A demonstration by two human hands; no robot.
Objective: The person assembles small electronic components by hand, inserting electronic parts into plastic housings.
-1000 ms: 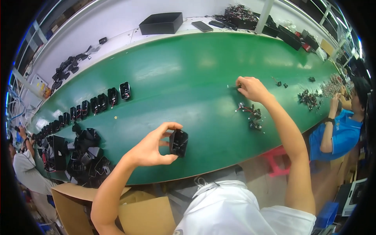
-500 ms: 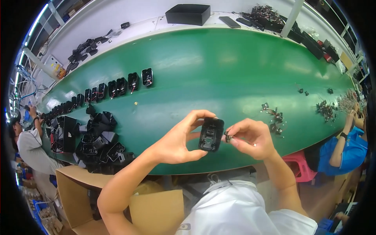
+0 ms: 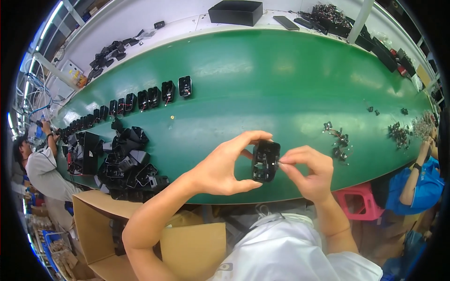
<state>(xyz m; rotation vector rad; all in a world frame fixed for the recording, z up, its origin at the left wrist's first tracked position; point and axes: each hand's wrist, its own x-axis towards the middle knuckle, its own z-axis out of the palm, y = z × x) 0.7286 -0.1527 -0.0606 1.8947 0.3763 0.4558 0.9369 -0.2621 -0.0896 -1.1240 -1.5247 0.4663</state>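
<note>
My left hand (image 3: 220, 164) grips an open black plastic housing (image 3: 266, 161) by its two ends, thumb at the near end and fingers at the far end. The hollow inside faces up, with small fittings in it. Against the housing's right edge, my right hand (image 3: 311, 171) is closed in a pinch; its fingertips hide whatever lies between them. To the right on the green table sit small black parts with wires (image 3: 340, 140). Left of my hands is a heap of black and grey housings (image 3: 126, 161).
A row of black housings (image 3: 153, 97) runs across the table's left half. An open cardboard box (image 3: 93, 234) stands by my left arm. Co-workers sit at the left (image 3: 44, 168) and right (image 3: 412, 187), near a pink stool (image 3: 358, 203). A black tray (image 3: 236, 12) sits at the back.
My right hand has brought the small black part it pinched beside the housing up to the housing's right edge, where that part no longer shows clearly. The view has shifted slightly.
</note>
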